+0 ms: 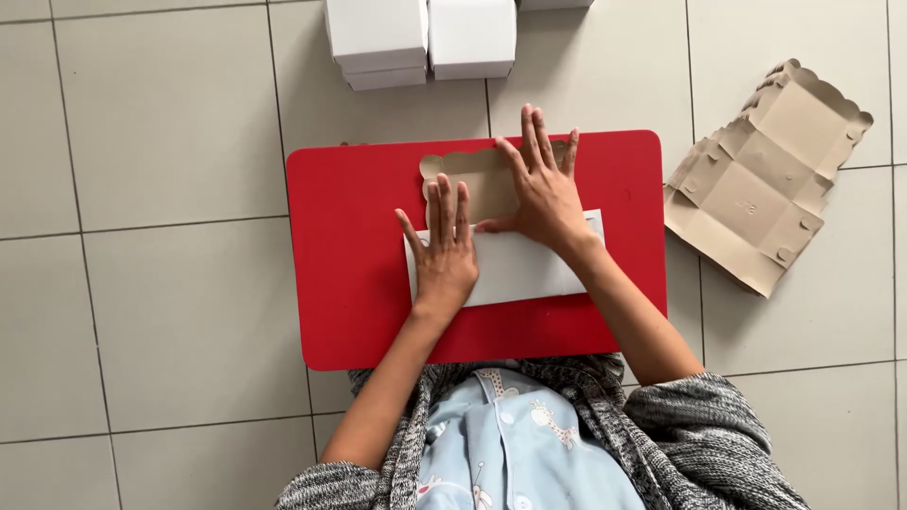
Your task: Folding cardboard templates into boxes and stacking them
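Both my hands lie spread flat, left hand and right hand pressing the cardboard box blank onto the red desk beneath them to crease its fold.

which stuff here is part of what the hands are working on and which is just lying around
In use:
left hand
right hand
cardboard sheet both hands press flat
red board under it

Lying about:
flat box blank on the floor tiles
white folded boxes beyond the board

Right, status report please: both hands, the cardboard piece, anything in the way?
Left hand flat on folded white panel. Right hand flat across the fold of the box blank. Blank on red board. Nothing blocking; finished white boxes and spare flat blanks set aside.
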